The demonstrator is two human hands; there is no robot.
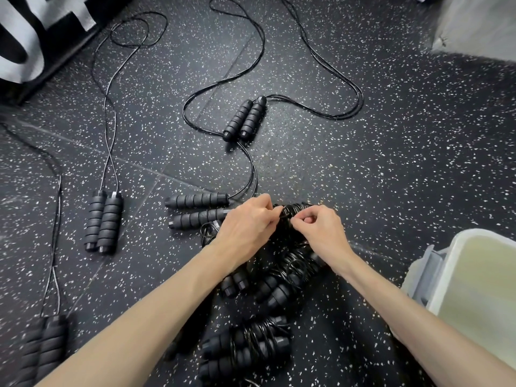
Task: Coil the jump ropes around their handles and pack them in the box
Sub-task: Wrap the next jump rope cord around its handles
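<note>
My left hand (pixel 245 222) and right hand (pixel 318 227) pinch the cord on the rope bundle (pixel 296 212), maybe tucking its end, and next it goes in the box (pixel 458 247).

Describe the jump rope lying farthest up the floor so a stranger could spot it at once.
Start at the speckled black floor and look above both hands, near the frame's centre. There a pair of ridged black handles lies side by side. Unlike the wrapped bundles nearer the person, its rope sprawls loose.
</note>
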